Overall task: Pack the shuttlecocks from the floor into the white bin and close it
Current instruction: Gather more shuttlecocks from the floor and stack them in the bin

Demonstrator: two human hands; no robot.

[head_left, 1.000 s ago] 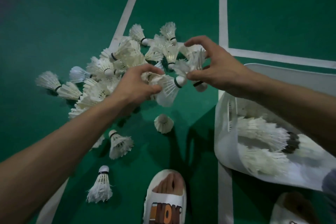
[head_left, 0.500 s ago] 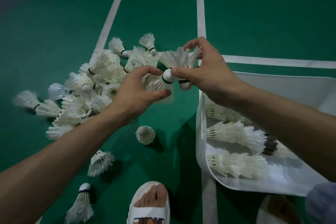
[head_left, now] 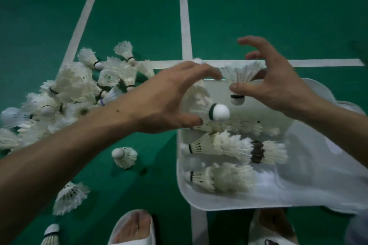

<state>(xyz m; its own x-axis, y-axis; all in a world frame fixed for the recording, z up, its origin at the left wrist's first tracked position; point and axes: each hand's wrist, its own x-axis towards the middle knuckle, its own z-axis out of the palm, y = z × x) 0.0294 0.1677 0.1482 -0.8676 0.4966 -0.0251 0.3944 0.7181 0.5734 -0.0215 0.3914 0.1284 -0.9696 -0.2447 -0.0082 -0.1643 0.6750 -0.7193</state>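
Grips one shuttlecock (head_left: 207,108) in left hand (head_left: 169,97), pinches second shuttlecock (head_left: 240,75) with right hand (head_left: 278,87), both over white bin (head_left: 182,185), ready to drop in.

One white bin (head_left: 184,191). Two hands, the left hand (head_left: 169,97) and the right hand (head_left: 278,87), each gripping one shuttlecock (head_left: 218,112) (head_left: 242,75). Three rows of nested shuttlecocks (head_left: 219,145) lie in the bin. Three stray shuttlecocks (head_left: 124,157) (head_left: 69,198) (head_left: 50,234) lie on the floor near a pile (head_left: 75,85) too dense to count. Two slippers (head_left: 131,230) (head_left: 272,232).

Green court floor (head_left: 278,6) with white lines (head_left: 184,16); white sandals (head_left: 116,228) on feet.
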